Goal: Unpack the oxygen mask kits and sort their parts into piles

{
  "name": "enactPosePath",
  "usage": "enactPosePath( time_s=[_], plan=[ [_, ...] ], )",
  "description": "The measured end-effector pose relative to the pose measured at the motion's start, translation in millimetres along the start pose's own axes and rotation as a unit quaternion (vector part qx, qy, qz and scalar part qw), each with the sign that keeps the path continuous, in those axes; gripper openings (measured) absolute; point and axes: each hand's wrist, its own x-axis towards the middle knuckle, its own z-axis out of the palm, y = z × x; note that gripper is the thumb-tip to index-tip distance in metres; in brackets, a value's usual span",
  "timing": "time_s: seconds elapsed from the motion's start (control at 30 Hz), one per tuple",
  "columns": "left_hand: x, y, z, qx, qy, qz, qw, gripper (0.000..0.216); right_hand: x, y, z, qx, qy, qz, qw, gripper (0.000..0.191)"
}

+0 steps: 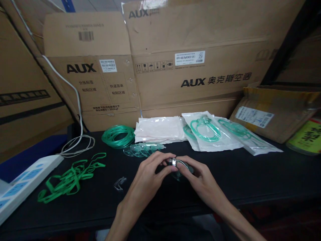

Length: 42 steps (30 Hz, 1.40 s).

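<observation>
My left hand (pixel 147 174) and my right hand (pixel 198 177) meet over the black table (pixel 250 174), both pinched on one clear plastic mask (pixel 182 167) with a small metal strip on top. Just behind the hands lie several more clear masks (pixel 142 149) in a stack. A coil of green tubing (pixel 119 136) rests to the left of that stack. Loose green elastic straps (pixel 71 177) are spread at the left, and a few small metal clips (pixel 119 183) lie near my left wrist.
Empty white pouches (pixel 157 129) and sealed pouches with green tubing (pixel 213 132) lie at the back. Large AUX cardboard boxes (pixel 195 57) wall off the rear. A white power strip (pixel 22 184) and its cable (pixel 77 144) sit at the left; a taped carton (pixel 273 110) stands at the right.
</observation>
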Motion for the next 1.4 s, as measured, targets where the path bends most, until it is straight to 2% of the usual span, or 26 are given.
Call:
enactPosePath(
  time_s=[0.3, 0.5, 0.73, 0.87, 1.1, 1.4],
  plan=[
    [-0.9, -1.1, 2.9, 0.005, 0.005, 0.011, 1.0, 0.023, -2.1, -3.4, -1.0, -0.005, -0.003, 0.002, 1.0, 0.023],
    [-1.8, -3.4, 5.3, 0.018, 0.02, 0.019, 0.999, 0.023, -2.3, -0.8, -0.4, -0.003, -0.003, 0.034, 0.999, 0.03],
    [-1.7, -1.0, 14.4, 0.023, 0.053, 0.023, 0.998, 0.021, -4.6, 0.3, -0.6, -0.034, 0.032, 0.05, 0.998, 0.037],
    [-0.7, 1.2, 17.8, 0.014, 0.069, 0.017, 0.997, 0.021, -4.2, -3.2, -1.2, -0.033, 0.027, 0.053, 0.998, 0.037],
    [1.2, 1.4, 9.5, 0.008, 0.063, 0.028, 0.998, 0.022, -2.5, -1.6, 3.5, 0.047, 0.009, 0.084, 0.995, 0.039],
    [-0.8, 4.8, 5.2, 0.018, 0.051, 0.049, 0.997, 0.022, -4.5, -5.5, -2.6, 0.044, -0.002, 0.074, 0.996, 0.037]
  ],
)
